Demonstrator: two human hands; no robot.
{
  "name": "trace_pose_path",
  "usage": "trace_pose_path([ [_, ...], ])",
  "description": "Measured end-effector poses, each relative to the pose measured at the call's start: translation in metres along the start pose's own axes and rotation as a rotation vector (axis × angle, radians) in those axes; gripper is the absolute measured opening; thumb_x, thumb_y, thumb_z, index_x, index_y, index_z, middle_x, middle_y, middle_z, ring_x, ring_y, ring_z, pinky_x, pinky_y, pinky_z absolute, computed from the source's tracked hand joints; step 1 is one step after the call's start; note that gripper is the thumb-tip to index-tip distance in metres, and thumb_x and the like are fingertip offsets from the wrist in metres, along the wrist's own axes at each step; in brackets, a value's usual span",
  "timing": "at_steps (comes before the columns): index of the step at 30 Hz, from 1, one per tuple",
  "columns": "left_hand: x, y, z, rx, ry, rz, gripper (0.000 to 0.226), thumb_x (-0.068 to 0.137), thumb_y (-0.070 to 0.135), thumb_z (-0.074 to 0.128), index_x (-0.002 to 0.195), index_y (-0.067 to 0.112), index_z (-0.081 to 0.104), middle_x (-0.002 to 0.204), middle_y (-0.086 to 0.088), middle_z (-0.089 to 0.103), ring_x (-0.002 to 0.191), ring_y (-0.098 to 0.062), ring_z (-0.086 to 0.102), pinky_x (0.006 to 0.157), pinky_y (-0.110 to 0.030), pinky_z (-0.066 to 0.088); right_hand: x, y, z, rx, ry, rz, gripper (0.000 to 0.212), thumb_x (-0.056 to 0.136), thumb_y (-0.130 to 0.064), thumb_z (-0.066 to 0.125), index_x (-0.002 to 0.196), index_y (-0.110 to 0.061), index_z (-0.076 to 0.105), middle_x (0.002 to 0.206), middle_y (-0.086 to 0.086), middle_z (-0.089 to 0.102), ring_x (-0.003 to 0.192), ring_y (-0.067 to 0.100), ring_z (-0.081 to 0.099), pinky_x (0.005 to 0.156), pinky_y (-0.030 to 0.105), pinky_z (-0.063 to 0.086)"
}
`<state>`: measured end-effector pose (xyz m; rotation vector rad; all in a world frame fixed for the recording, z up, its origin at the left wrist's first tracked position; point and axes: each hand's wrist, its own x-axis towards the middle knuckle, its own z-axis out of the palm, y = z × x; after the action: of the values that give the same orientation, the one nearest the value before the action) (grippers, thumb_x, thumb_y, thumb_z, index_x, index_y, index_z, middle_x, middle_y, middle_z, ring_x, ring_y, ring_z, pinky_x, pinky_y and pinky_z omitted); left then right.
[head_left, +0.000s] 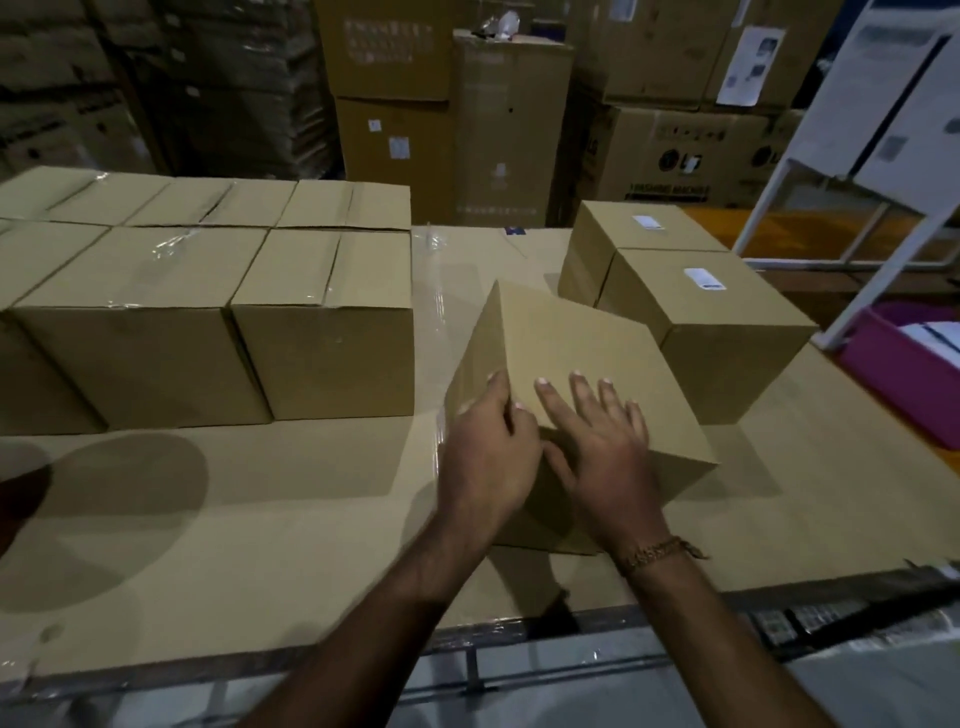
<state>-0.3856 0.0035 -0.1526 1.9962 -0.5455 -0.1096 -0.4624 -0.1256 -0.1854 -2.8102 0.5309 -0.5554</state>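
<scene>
A plain brown cardboard box (566, 343) sits tilted and turned on the cardboard-covered table (260, 509), near its middle. My left hand (488, 452) grips the box's near left edge, thumb on the left side face and fingers curled over the edge. My right hand (602, 447) lies flat on the box's upper face with its fingers spread. A thread bracelet is on the right wrist.
Several taped brown boxes (322, 322) stand in rows at the left. Two boxes with white labels (711, 322) stand at the right behind the tilted one. A pink bin (893, 374) and a white frame (883, 218) are at the far right. Large cartons are stacked behind.
</scene>
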Motion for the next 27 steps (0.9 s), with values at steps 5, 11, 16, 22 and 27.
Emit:
trace_pose_path([
  [5,-0.005,0.043,0.027,0.060,0.038,0.060,0.053,0.109,0.036,0.044,0.162,0.032,0.033,0.160,0.002,0.044,0.138,-0.011,0.048,0.102,-0.020,0.039,-0.003,0.030,-0.012,0.294,0.163,0.049,0.060,0.100,-0.054,0.041,0.160,-0.043,0.038,0.166,0.001,0.041,0.156,0.031,0.031,0.125,0.057,0.028],
  [11,-0.003,0.048,0.033,0.090,-0.051,0.226,0.059,0.104,0.049,0.055,0.159,0.038,0.038,0.159,0.007,0.043,0.140,-0.009,0.044,0.113,-0.037,0.047,-0.010,0.059,-0.013,0.524,0.282,0.078,0.060,0.100,-0.054,0.054,0.156,-0.033,0.049,0.162,-0.006,0.048,0.155,0.016,0.037,0.122,0.052,0.038],
  [16,0.017,0.009,0.017,0.193,-0.123,0.314,0.079,0.089,0.074,0.057,0.157,0.039,0.041,0.162,0.013,0.042,0.147,-0.010,0.038,0.117,-0.050,0.042,-0.011,0.064,-0.016,0.613,0.303,0.120,0.064,0.096,-0.057,0.060,0.154,-0.031,0.053,0.160,-0.007,0.050,0.152,0.013,0.040,0.121,0.045,0.042],
  [22,0.015,-0.066,-0.002,0.351,-0.145,0.116,0.108,0.074,0.080,0.070,0.163,0.040,0.024,0.173,0.005,0.016,0.157,-0.022,0.022,0.123,-0.056,0.031,-0.012,0.083,-0.009,0.746,0.373,0.309,0.061,0.096,-0.058,0.063,0.150,-0.031,0.057,0.144,-0.003,0.062,0.134,0.012,0.058,0.112,0.047,0.052],
  [27,0.016,-0.077,0.001,0.267,-0.141,0.138,0.095,0.089,0.039,0.080,0.164,0.041,0.022,0.173,0.013,0.009,0.156,-0.017,0.025,0.123,-0.041,0.033,-0.019,0.088,-0.011,0.721,0.307,0.346,0.057,0.098,-0.052,0.059,0.150,-0.030,0.053,0.139,-0.008,0.065,0.130,0.012,0.061,0.108,0.040,0.054],
])
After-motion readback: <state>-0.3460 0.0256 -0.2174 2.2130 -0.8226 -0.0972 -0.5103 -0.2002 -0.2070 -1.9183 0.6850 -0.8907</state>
